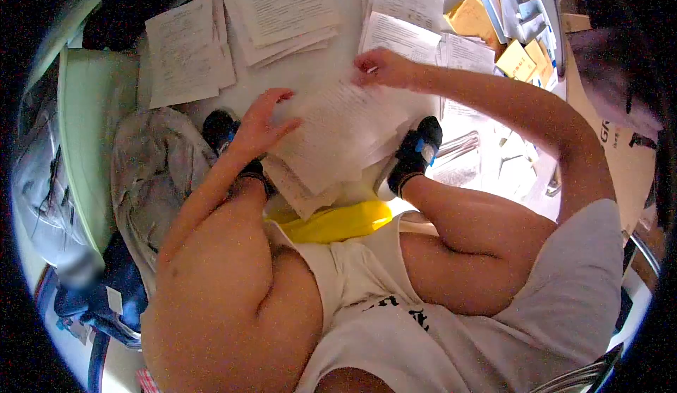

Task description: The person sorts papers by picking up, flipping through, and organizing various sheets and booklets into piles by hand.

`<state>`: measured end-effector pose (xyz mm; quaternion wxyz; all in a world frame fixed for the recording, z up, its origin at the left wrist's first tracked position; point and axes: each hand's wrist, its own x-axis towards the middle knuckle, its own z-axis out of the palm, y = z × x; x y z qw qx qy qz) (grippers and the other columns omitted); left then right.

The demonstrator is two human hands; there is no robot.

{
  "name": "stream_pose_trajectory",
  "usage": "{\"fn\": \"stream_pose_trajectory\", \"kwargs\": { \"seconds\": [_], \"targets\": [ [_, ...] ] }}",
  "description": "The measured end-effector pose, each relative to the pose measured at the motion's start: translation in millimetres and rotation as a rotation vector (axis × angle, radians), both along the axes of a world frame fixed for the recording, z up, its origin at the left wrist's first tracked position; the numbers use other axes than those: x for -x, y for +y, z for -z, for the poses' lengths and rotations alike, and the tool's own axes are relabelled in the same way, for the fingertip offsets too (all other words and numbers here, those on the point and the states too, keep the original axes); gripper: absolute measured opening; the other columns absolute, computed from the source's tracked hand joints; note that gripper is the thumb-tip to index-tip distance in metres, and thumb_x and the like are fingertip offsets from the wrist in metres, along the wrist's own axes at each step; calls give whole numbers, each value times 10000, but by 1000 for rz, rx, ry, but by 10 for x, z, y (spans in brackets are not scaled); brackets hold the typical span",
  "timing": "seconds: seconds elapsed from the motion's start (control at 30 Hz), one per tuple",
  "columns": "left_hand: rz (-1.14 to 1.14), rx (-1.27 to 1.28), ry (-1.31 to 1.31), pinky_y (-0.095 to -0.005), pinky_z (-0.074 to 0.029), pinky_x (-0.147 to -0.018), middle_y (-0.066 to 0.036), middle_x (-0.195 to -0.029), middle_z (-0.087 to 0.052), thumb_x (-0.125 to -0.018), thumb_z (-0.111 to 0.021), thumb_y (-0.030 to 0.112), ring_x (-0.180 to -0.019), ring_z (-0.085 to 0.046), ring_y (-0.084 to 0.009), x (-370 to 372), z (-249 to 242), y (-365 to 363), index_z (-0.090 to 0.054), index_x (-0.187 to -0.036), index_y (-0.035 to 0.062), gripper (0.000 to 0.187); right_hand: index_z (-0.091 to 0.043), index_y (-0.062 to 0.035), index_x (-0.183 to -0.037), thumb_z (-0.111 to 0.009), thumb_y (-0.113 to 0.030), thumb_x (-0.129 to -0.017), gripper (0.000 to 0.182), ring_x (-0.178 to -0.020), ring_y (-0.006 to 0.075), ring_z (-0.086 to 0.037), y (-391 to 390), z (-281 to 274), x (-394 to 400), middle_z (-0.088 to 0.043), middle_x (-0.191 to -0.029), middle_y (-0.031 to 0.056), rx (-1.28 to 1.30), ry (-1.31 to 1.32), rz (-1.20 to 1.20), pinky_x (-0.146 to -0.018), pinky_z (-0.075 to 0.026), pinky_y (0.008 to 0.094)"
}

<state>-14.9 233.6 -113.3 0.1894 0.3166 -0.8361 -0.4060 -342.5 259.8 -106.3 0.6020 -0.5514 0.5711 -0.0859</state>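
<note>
Printed sheets of paper lie in a loose, overlapping pile between my feet, and the top one looks blurred. My right hand is closed, its fingertips pinched at the upper right corner of that top sheet. To the left of the pile, my left hand is open, with thumb and fingers apart and nothing between them. Further sheets stick out at the pile's lower left. A stack of printed pages lies beyond my left hand, and another stack lies just past my right hand.
More printed pages lie at the far left. Yellow envelopes and mixed papers crowd the right side beside a cardboard box. A bright yellow item sits between my legs. Grey cloth is bunched at the left.
</note>
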Motion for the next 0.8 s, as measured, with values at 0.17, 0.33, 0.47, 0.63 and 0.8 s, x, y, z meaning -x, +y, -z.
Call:
{"fn": "stream_pose_trajectory", "kwargs": {
  "seconds": [0.17,0.33,0.47,0.63,0.8],
  "targets": [
    [-31,-684,-119,-327,-495,-846,-90,-1035,-671,-875,-673,204,-947,-617,-153,273,-562,-98,-559,-1174,0,379,-603,-35,-1061,-721,-237,-839,323,-825,102,-572,-264,-1027,14,-656,-921,64,44,67,-29,-718,-475,270],
    [-162,-886,-121,-289,-502,-813,-43,-1071,-665,-914,-642,202,-931,-610,-116,304,-701,-158,-569,-1180,10,336,-533,-20,-1240,-742,-296,-824,541,-893,134,-624,-63,-1518,380,-670,-1017,93,-226,-33,237,-786,-500,283],
    [-119,-1100,170,-292,-495,-850,-38,-1079,-657,-930,-617,184,-943,-605,-122,320,-650,-65,-556,-1204,13,330,-495,-16,-1301,-741,-287,-820,604,-989,138,-590,440,-1371,371,-619,-1143,83,-313,-252,394,-861,-484,294],
    [25,-1019,63,-292,-488,-870,-42,-1119,-641,-941,-595,173,-950,-601,-112,421,-762,28,-522,-1254,21,355,-641,-34,-1103,-714,-304,-833,389,-793,147,-596,762,-971,180,-671,-949,45,-96,-237,546,-728,-498,297],
    [5,-1162,76,-295,-517,-804,-93,-1093,-648,-941,-582,159,-904,-621,-148,419,-723,57,-520,-1202,26,300,-639,6,-980,-707,-326,-838,368,-743,147,-563,1073,-690,382,-663,-860,60,250,-32,864,-680,-480,326]
  ]
}}
